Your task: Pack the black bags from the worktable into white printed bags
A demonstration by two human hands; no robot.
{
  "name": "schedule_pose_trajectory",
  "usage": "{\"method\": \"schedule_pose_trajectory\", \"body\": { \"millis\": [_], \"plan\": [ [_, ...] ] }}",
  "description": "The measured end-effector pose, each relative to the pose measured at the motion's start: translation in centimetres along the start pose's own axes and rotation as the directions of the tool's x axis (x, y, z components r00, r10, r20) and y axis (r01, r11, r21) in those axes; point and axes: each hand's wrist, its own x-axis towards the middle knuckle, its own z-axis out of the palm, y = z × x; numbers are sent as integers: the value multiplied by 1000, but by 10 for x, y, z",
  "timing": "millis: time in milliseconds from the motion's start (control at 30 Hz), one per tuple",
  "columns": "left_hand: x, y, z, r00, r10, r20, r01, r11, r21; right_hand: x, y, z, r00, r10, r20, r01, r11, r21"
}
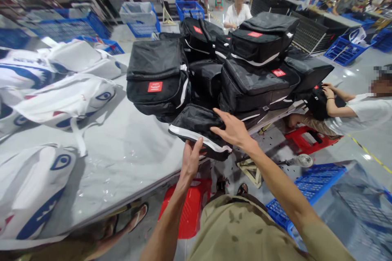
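A black bag with white piping (196, 124) hangs over the near edge of the grey table (128, 159). My left hand (191, 158) grips its underside at the near edge. My right hand (231, 128) lies flat on its top right, fingers spread. Just behind it is a pile of several black bags with red labels (245, 65).
White bags with blue shark prints (61, 98) cover the table's left. A red stool (190, 208) stands under me, and a blue crate (309, 187) at my right. One person (358, 110) crouches at the right, another (239, 10) sits behind the pile. Blue crates (346, 49) line the back.
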Motion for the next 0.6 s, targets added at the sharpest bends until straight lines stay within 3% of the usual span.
{"method": "schedule_pose_trajectory", "body": {
  "millis": [67, 200, 367, 467, 533, 567, 600],
  "plan": [
    [-5, -16, 2, 998, 43, 44, -44, 998, 35, 18, -9, 15, 987, 132, 95, -113, 977, -182],
    [-16, -40, 1, 989, 142, 50, -149, 972, 184, 34, -28, 32, 977, 203, 68, -168, 925, -340],
    [-18, -21, -14, 978, 210, -15, -176, 852, 492, 38, -37, 36, 969, 227, 94, -179, 915, -361],
    [-13, -32, -39, 975, 214, -53, -158, 845, 511, 40, -26, 36, 977, 204, 59, -173, 926, -337],
    [-10, -63, -60, 979, 142, -146, -63, 892, 447, 44, -15, 32, 973, 226, 39, -200, 919, -340],
    [-11, -85, -68, 973, 36, -227, 44, 939, 341, 46, -10, 30, 967, 251, 32, -226, 912, -344],
    [-12, -108, -72, 948, -165, -272, 179, 983, 30, 47, -5, 27, 960, 280, 24, -255, 902, -348]
  ]
}}
